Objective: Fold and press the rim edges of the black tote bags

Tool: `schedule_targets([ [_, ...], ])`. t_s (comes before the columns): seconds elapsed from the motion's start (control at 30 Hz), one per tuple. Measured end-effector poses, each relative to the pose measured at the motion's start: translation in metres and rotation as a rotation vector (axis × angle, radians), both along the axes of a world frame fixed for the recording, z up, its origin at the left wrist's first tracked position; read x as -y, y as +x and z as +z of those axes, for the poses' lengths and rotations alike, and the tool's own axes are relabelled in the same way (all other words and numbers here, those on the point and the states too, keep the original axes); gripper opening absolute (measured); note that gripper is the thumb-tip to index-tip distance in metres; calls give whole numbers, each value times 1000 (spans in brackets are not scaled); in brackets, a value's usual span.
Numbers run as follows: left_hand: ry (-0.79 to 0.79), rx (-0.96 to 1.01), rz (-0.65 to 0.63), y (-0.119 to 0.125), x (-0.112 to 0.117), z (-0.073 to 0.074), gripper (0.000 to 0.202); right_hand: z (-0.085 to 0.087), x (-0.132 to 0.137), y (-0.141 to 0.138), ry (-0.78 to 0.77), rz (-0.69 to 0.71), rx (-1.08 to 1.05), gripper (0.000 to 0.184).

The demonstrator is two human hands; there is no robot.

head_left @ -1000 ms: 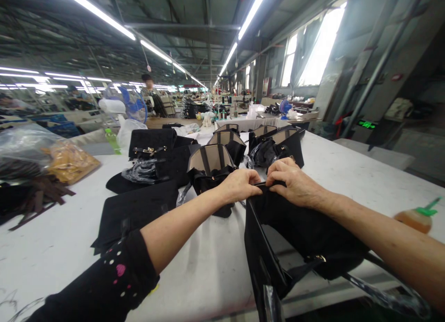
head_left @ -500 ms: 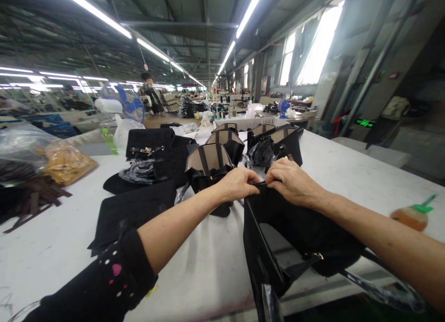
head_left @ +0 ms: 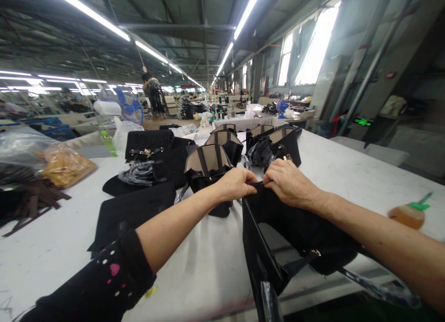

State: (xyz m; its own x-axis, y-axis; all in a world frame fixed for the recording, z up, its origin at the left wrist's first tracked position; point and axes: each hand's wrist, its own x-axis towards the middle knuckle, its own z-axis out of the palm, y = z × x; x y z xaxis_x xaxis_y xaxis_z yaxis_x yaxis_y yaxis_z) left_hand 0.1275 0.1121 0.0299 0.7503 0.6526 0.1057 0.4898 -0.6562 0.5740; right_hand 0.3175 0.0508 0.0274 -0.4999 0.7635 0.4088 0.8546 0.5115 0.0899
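A black handbag (head_left: 299, 229) with a gold-coloured clasp and plastic-wrapped handles lies on its side at the table's near edge, its mouth towards me. My left hand (head_left: 238, 182) pinches the top corner of its rim between thumb and fingers. Right beside it, my right hand (head_left: 287, 180) grips the same edge, fingers curled over the cloth. The bit of edge under the fingertips is partly hidden. Just beyond my hands stands another black bag (head_left: 208, 160) with a beige inside and dark straps.
More black bags (head_left: 149, 143) and a flat black piece (head_left: 134, 215) lie on the white table (head_left: 194, 266). An orange-brown bottle with a green cap (head_left: 408, 215) is at right. Plastic-wrapped yellow material (head_left: 67, 162) lies left. A fan (head_left: 130, 104) and a person (head_left: 155, 95) are farther back.
Both hands keep their hold on the bag's edge, nearly unmoved. The view has shifted slightly. The person in the background has turned and bent forward.
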Motion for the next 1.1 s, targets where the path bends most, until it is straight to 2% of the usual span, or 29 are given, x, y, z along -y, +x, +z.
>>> schedule_targets([
  [0.5,-42,-5,-49,-5,0,0,18,0,-3,0,-93,-11,-62,8],
  [0.67,28,-26,-42,-3,3,5,16,1,-2,-2,-70,-55,-100,5],
  [0.8,96,-49,18,-1,5,5,26,1,-1,-8,-27,-89,-126,3],
  [0.9,133,-43,65,0,4,2,21,5,-4,-5,-130,-121,-276,2],
  [0.97,143,-45,82,0,2,1,18,10,-8,5,-281,-125,-490,10],
  [1.03,128,-53,90,-1,0,1,18,16,-10,17,-364,-153,-653,20],
  [1.1,100,-56,87,-3,-1,2,18,22,-9,27,-366,-200,-651,26],
])
